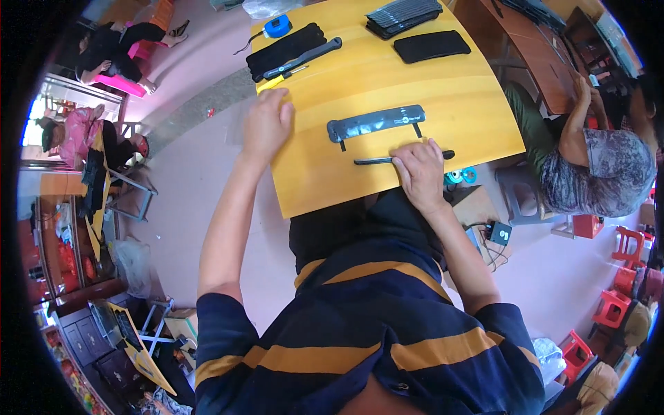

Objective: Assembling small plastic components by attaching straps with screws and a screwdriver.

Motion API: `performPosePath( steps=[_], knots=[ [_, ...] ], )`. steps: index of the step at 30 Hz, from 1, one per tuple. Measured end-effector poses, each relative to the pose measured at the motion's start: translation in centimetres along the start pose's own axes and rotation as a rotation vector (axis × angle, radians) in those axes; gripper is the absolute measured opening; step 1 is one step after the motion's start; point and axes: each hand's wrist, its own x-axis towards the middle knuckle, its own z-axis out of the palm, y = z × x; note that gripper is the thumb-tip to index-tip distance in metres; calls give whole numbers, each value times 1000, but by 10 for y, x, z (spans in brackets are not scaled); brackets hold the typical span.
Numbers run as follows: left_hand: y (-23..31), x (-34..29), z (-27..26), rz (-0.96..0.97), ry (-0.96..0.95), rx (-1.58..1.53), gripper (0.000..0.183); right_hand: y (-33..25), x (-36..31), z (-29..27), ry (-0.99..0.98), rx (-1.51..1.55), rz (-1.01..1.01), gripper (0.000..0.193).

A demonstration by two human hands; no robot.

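Right hand (420, 169) over slim black rod (373, 161), near front of bench (477, 117); grip unclear. Rod likely light, stiff; pinch mid-length. Two-tabbed black strip (377, 123) beyond, probably pliable, slick. Left hand (268, 124) loosely curled, contents hidden.

strip (377, 123): glossy, plastic-like | tabletop (318, 181): smooth, wood-like | black pad (432, 47): matt, cloth-like

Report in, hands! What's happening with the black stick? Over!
Left hand near screwdriver. Right hand on black stick, hiding its middle. Strap just beyond, not touching the stick.
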Motion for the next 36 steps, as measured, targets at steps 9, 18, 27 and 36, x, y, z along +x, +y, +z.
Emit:
performPosePath(
  steps=[9,18,27,36],
  knots=[
    [-33,57,39,-15,-56,307,22,-1,1,-2,13,10,3,8],
    [-49,60,51,14,-51,398,32,0,1,-1,7,44,1,9],
    [-59,70,48,30,-81,400,24,-4,3,-2,-3,39,-12,11],
    [-48,75,42,95,-145,465,13,-4,3,-1,-2,9,8,11]
  ],
)
